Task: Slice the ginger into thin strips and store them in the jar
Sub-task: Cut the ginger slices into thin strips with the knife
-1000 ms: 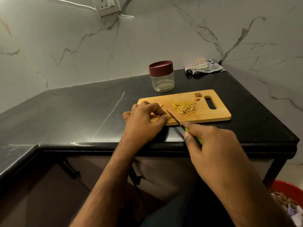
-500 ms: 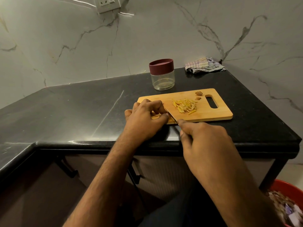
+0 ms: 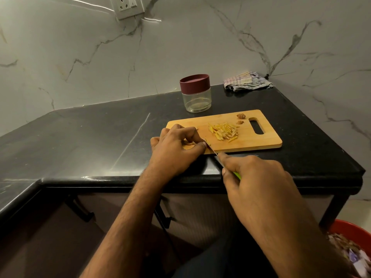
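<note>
A wooden cutting board (image 3: 259, 144) lies on the black counter. On its middle sits a pile of thin ginger strips (image 3: 223, 131), with two brown ginger scraps (image 3: 241, 116) near the handle slot. My left hand (image 3: 176, 147) pinches a ginger piece (image 3: 190, 143) at the board's near left corner; most of the piece is hidden under the fingers. My right hand (image 3: 259, 177) grips a green-handled knife (image 3: 212, 149), its blade right beside my left fingertips. A clear jar (image 3: 197, 99) with a maroon lid stands closed behind the board.
A striped cloth (image 3: 247, 81) lies crumpled in the back corner of the black counter (image 3: 90, 137). A red bin (image 3: 353, 243) with scraps stands on the floor at lower right. A wall socket (image 3: 128, 6) sits above.
My right hand moved the knife forward along the ginger and then drew it back a little. My left hand stayed on the ginger piece.
</note>
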